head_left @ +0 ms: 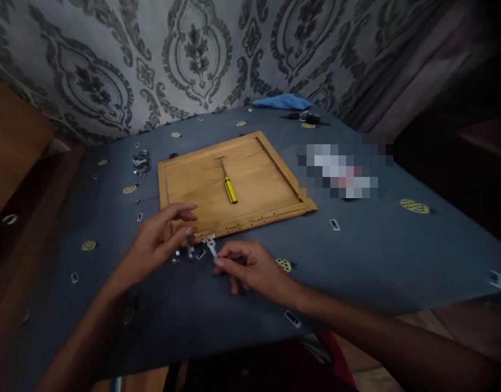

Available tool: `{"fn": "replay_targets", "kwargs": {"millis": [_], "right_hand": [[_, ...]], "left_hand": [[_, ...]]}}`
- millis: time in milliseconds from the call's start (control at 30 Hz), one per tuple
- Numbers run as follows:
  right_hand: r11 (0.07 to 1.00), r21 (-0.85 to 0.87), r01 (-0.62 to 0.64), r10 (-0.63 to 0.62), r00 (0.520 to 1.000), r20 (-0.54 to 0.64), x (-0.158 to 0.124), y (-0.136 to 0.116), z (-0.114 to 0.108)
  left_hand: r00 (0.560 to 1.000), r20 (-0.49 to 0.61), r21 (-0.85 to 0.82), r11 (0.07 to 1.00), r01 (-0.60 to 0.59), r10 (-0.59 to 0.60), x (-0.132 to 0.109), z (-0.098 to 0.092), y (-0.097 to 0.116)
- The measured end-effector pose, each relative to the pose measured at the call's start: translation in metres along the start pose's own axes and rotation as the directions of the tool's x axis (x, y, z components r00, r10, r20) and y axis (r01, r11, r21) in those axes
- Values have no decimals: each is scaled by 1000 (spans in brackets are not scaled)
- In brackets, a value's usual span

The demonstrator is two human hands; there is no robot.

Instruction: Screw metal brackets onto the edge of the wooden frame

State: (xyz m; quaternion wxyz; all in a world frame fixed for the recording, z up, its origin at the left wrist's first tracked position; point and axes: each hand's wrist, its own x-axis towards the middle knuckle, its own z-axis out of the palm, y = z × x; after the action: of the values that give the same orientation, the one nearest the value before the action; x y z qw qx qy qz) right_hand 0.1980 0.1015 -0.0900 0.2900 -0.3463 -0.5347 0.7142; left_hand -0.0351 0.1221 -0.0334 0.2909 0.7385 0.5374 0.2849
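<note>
A framed wooden panel (237, 179) lies flat on the dark patterned tablecloth, with a row of small holes along its near edge. On it rests a yellow-handled screwdriver (230, 190). My right hand (250, 267) pinches a small silver metal bracket (210, 243), whose wide end is at the panel's near edge. My left hand (158, 234) is over the panel's near left corner, thumb and fingers apart, holding nothing visible. Just below its thumb, another metal piece (190, 247) is at the panel's edge, partly hidden, beside a smaller metal bit (175, 256).
Several metal hardware pieces (141, 162) sit left of the panel, with small screws nearby. A blue cloth (283, 102) and dark keys (309, 117) lie at the back. Right of the panel is a blurred-out object (340, 171). Wooden furniture (17, 136) stands at the left.
</note>
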Motion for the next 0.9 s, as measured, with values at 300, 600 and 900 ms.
{"fn": "replay_targets", "kwargs": {"millis": [300,600,900], "right_hand": [[996,14,-90,90,996,0,9,-1,1],[994,-17,-111,112,993,41,21,0,3],[989,-77,-123,128,990,58,21,-5,4]], "left_hand": [[982,142,113,984,-140,123,-23,11,-13],[985,83,213,963,-163,149,-22,27,-17],[984,88,202,965,-167,152,-24,30,-21]]}}
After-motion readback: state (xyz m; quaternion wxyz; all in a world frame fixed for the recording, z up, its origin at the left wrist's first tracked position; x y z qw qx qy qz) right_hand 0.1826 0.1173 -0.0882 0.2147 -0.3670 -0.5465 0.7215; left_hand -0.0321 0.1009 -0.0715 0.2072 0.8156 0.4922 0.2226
